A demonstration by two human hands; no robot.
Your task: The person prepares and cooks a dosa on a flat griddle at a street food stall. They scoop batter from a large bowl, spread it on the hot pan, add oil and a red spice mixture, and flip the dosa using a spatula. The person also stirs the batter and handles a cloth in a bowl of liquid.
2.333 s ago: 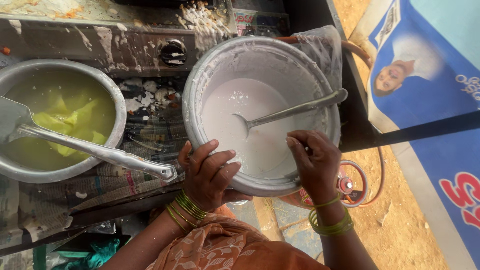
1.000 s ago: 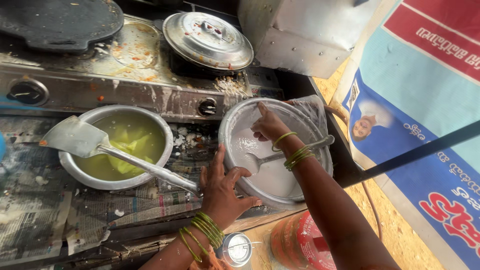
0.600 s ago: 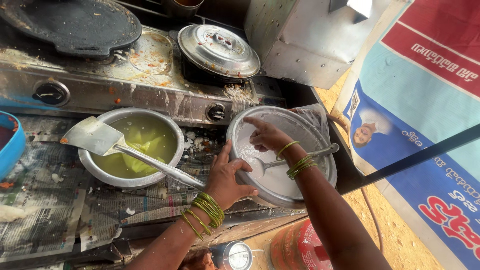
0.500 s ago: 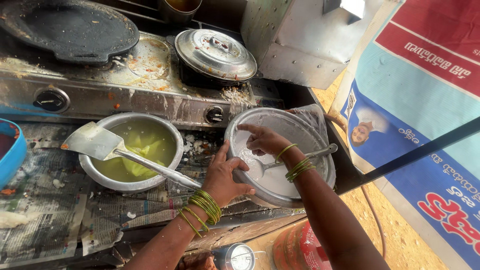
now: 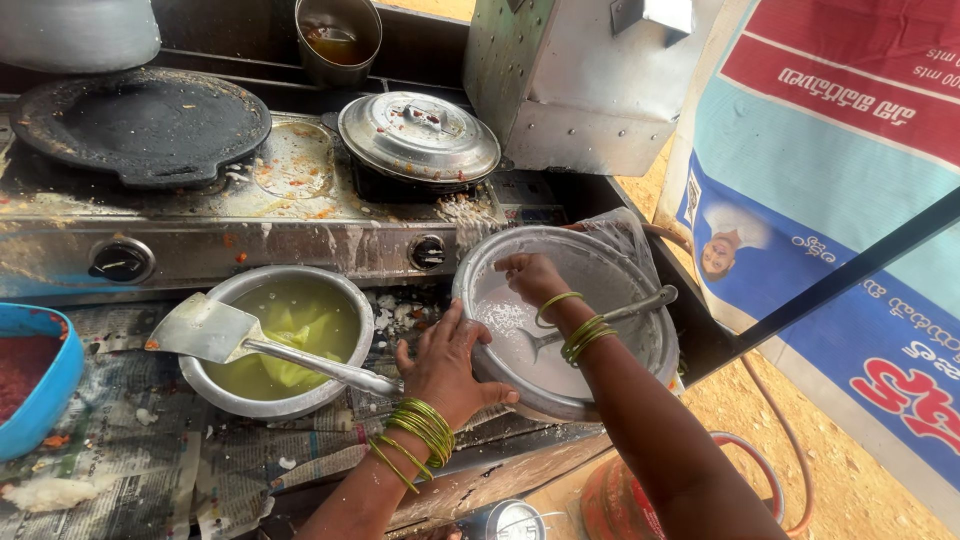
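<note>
A large steel pot [image 5: 640, 345] of white batter stands at the right end of the stall counter, with a steel ladle [image 5: 640, 305] resting in it. My left hand [image 5: 445, 365], with green bangles on the wrist, grips the pot's near-left rim. My right hand [image 5: 530, 278] reaches inside the pot, fingers down against the far inner wall above the batter. Whether it holds anything I cannot tell.
Left of the pot is a steel bowl [image 5: 230, 395] of yellow-green liquid with a flat spatula [image 5: 215, 332] across it. A blue bowl [image 5: 45, 395] sits at far left. Behind are a stove with a black griddle [image 5: 140, 125] and a lidded pot [image 5: 418, 135]. A red gas cylinder [image 5: 610, 505] stands below.
My right hand has moved from the pot's near rim to its far inner wall. My left hand stays on the rim. The view has tilted up toward the stove.
</note>
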